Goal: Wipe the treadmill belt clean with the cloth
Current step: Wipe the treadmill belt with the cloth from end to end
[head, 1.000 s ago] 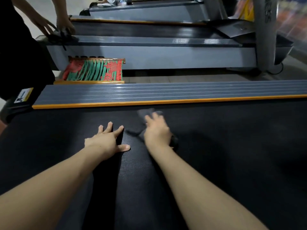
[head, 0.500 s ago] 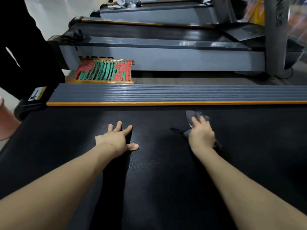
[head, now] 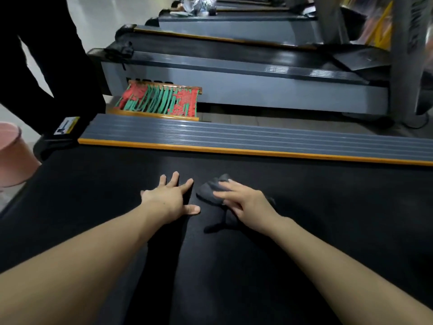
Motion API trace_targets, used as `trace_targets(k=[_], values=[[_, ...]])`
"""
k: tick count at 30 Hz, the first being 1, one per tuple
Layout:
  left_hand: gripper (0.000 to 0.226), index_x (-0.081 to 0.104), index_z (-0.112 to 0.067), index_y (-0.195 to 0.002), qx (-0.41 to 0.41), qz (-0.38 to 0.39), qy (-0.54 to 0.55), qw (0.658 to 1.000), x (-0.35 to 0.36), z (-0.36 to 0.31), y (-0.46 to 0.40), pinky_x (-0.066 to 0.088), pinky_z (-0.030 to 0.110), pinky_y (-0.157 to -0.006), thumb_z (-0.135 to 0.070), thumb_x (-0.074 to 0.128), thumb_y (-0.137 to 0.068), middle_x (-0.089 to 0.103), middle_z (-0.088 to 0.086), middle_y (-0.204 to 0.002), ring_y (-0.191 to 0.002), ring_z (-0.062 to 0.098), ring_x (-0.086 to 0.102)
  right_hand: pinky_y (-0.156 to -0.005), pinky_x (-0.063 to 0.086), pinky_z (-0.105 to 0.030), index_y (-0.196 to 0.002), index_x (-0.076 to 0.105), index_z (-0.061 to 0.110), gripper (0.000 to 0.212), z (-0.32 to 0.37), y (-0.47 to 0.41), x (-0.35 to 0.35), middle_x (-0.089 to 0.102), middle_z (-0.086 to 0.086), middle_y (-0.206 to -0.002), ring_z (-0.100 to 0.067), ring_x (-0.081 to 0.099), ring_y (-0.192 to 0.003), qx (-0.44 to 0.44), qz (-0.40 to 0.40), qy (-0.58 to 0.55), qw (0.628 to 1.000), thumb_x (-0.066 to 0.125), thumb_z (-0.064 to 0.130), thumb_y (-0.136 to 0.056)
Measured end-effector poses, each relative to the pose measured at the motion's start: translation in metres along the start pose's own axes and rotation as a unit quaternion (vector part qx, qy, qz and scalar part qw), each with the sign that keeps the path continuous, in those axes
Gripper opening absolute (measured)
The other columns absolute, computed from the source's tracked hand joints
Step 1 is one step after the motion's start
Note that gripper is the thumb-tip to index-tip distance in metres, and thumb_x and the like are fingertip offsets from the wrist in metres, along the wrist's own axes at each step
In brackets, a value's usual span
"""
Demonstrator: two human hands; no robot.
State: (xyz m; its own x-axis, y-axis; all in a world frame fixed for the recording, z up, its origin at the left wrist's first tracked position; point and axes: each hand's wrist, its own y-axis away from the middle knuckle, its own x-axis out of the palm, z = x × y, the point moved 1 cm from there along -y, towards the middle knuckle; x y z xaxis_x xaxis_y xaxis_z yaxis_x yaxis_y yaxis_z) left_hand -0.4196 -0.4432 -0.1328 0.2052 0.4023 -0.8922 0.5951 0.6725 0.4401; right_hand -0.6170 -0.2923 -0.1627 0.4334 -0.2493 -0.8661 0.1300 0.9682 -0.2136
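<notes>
At far left, a pink bucket [head: 11, 158] stands on the floor beside the treadmill's end, partly cut off by the frame edge. Above it, a second person in dark clothing [head: 44, 66] stands at the end of the machine. The black treadmill belt [head: 328, 219] fills the lower frame. Along its far edge runs a grey ribbed side rail [head: 257, 137] with an orange trim strip. Beyond the rail, a red and green woven item in a wooden frame [head: 161, 100] sits in the gap before the next treadmill [head: 234, 76].

The left hand [head: 171, 198] lies palm down on the belt, fingers spread flat and holding nothing. Just to its right, close but apart from it, the dark grey cloth [head: 210, 190] lies crumpled on the belt. The right hand [head: 246, 202] presses down on top of the cloth, its fingers extended flat over the fabric rather than curled around it. Part of the cloth protrudes beyond the fingertips and a tail trails out below the palm.
</notes>
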Motion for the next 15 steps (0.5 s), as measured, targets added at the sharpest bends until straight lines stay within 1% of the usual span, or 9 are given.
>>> trace_targets(k=[2,5,7,10,11,13,14,15], values=[[0.095,-0.001,-0.056,-0.153,0.003,-0.004,-0.007,1.0,0.0,-0.001,0.0,0.028,0.069,-0.111,-0.086,0.048,-0.078,-0.013,-0.01,-0.168,-0.155,0.025,-0.011,-0.11,0.04,-0.032,-0.124,0.064,0.042,0.036,-0.005,0.006,-0.002,0.051,0.017,-0.143,-0.003,0.039,-0.138,-0.022,0.015,-0.016,1.0,0.064,0.025,-0.093],[0.095,-0.001,-0.055,-0.154,0.003,-0.001,-0.01,1.0,-0.002,-0.001,0.001,0.027,0.069,-0.111,-0.086,0.048,-0.078,-0.014,-0.009,-0.168,-0.155,0.025,-0.011,-0.111,0.039,-0.034,-0.125,0.065,0.036,0.033,-0.013,-0.026,-0.003,0.053,0.011,-0.143,-0.01,0.043,-0.138,-0.026,0.006,0.002,1.0,0.062,0.023,-0.095],[0.095,0.0,-0.055,-0.154,0.003,0.0,-0.014,1.0,-0.001,-0.002,0.002,0.027,0.07,-0.111,-0.086,0.048,-0.078,-0.014,-0.009,-0.168,-0.155,0.025,-0.011,-0.112,0.037,-0.036,-0.127,0.063,0.037,0.032,-0.012,-0.059,0.001,0.05,0.013,-0.145,-0.012,0.039,-0.14,0.011,-0.008,0.032,0.999,0.056,0.025,-0.098],[0.095,0.001,-0.055,-0.154,0.001,-0.003,-0.014,1.0,0.0,-0.001,0.0,0.028,0.069,-0.111,-0.087,0.048,-0.077,-0.014,-0.009,-0.168,-0.155,0.025,-0.011,-0.114,0.031,-0.029,-0.128,0.062,0.039,0.032,-0.005,-0.089,0.012,0.048,0.016,-0.146,-0.009,0.037,-0.14,0.067,-0.044,0.043,0.996,0.052,0.028,-0.1],[0.095,0.001,-0.055,-0.154,0.001,-0.003,-0.014,1.0,0.0,0.0,0.0,0.029,0.068,-0.11,-0.087,0.048,-0.077,-0.013,-0.01,-0.168,-0.155,0.025,-0.011,-0.113,0.032,-0.028,-0.127,0.063,0.04,0.031,-0.004,-0.089,0.014,0.05,0.016,-0.144,-0.008,0.039,-0.139,0.072,-0.05,0.037,0.995,0.053,0.028,-0.1],[0.096,0.001,-0.055,-0.154,0.001,-0.008,-0.014,1.0,0.001,-0.001,0.001,0.031,0.067,-0.109,-0.087,0.048,-0.077,-0.013,-0.01,-0.168,-0.155,0.024,-0.01,-0.112,0.037,-0.035,-0.122,0.066,0.04,0.029,-0.004,-0.074,0.015,0.055,0.015,-0.14,-0.008,0.043,-0.136,0.044,-0.05,0.022,0.998,0.056,0.028,-0.097],[0.096,0.001,-0.055,-0.154,0.0,-0.009,-0.011,1.0,0.001,-0.001,0.001,0.031,0.067,-0.109,-0.087,0.048,-0.077,-0.013,-0.01,-0.168,-0.155,0.024,-0.01,-0.108,0.041,-0.038,-0.12,0.067,0.04,0.029,-0.004,-0.063,0.014,0.057,0.014,-0.138,-0.009,0.046,-0.134,0.031,-0.049,0.018,0.998,0.058,0.027,-0.096],[0.096,0.001,-0.055,-0.154,-0.001,-0.008,-0.006,1.0,0.0,-0.001,0.001,0.031,0.067,-0.109,-0.087,0.048,-0.077,-0.013,-0.01,-0.168,-0.155,0.024,-0.01,-0.104,0.045,-0.039,-0.119,0.068,0.039,0.029,-0.004,-0.05,0.011,0.059,0.014,-0.136,-0.009,0.048,-0.133,0.021,-0.05,0.015,0.998,0.061,0.026,-0.095]])
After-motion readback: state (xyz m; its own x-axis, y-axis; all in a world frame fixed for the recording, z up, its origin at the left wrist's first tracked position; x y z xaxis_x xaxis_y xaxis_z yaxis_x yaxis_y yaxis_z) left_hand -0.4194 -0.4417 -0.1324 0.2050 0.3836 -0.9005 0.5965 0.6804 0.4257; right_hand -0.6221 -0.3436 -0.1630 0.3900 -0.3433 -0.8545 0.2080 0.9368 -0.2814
